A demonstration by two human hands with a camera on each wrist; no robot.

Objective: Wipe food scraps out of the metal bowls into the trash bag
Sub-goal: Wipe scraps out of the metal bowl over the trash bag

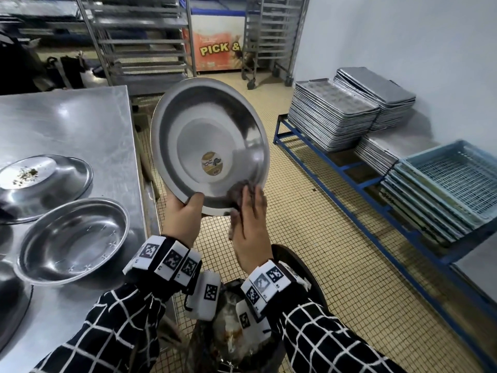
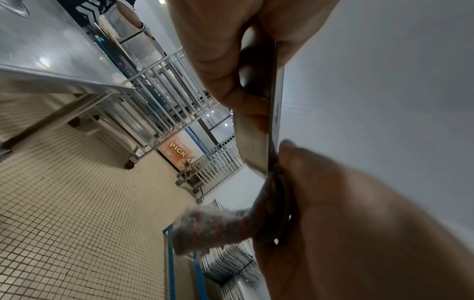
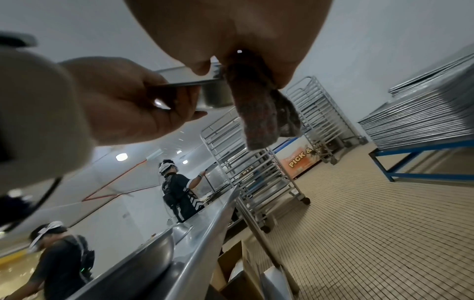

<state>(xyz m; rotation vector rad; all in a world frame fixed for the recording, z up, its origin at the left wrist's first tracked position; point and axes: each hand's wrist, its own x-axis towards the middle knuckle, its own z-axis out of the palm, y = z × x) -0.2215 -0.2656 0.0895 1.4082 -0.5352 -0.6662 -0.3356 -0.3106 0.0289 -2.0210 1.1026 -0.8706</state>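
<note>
Over the trash bag (image 1: pixel 228 327), just off the counter's (image 1: pixel 67 125) right edge, your left hand (image 1: pixel 183 211) grips the tilted metal bowl (image 1: pixel 209 146) by its lower rim. Your right hand (image 1: pixel 250 224) presses a brownish cloth (image 3: pixel 259 113) against that rim, fingers fairly straight. Two more bowls (image 1: pixel 72 240) sit on the counter.
</note>
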